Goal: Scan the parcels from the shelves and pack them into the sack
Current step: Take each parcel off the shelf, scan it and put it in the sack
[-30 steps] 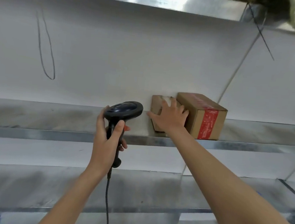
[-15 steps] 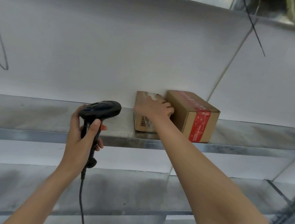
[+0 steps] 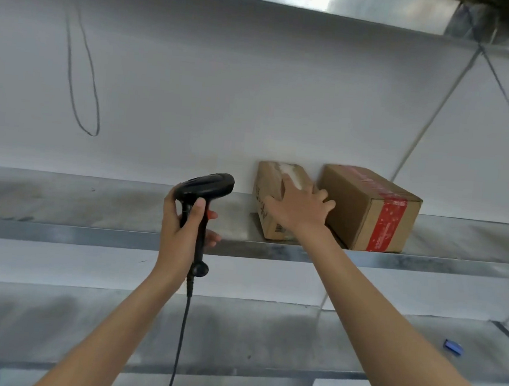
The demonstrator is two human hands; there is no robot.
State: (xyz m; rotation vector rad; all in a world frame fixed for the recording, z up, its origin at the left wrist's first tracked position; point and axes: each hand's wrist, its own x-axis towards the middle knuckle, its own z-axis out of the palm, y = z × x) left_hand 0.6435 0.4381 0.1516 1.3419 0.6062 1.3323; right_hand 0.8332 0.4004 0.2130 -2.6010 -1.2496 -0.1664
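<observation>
Small cardboard parcel (image 3: 273,194), white label on top, barcode low on front, stands on metal shelf (image 3: 89,234). Bigger box (image 3: 368,209), red tape band, just beside it, right.

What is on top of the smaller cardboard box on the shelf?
The right hand rests on the smaller box, beside pale torn tape. The hand hides the rest of the top.

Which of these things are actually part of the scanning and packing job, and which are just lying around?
Part of the job:
- black scanner, gripped by the left hand
- small parcel, under the right hand
- red-taped parcel beside it
- metal shelf carrying both

Just lying about:
- hanging wire loop on the wall
- small blue object on the lower shelf
</observation>
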